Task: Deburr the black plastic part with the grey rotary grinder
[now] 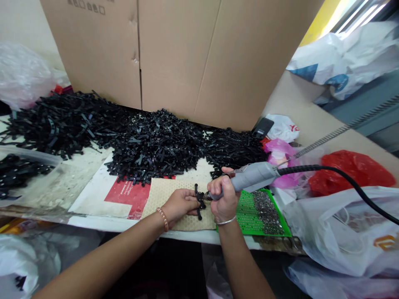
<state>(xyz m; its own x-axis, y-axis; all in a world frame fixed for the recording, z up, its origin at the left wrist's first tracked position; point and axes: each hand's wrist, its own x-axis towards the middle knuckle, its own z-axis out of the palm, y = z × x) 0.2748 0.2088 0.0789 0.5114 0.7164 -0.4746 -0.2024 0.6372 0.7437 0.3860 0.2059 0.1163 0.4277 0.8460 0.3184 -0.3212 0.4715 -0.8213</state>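
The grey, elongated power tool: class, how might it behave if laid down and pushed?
The grey power tool would probably stay stiff, given its hard-looking casing. Its rounded body might roll, though the thick black cable at its rear could drag. The coiled dark-grey spring, seemingly hooked there too, may tug it.

At the left hand's (177, 205) wrist, a bracelet (162, 219) of small coppery-pink beads; at the right hand's (225, 201), a thin silvery bangle (226, 221). Forearms (245, 263) bare.

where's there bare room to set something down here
Free: the front of the printed sheet, between the clear bin and the tan mat; the mat's left part, beside the left hand. Crowded: the back, under black parts, and the right, with the green tray and plastic bags.
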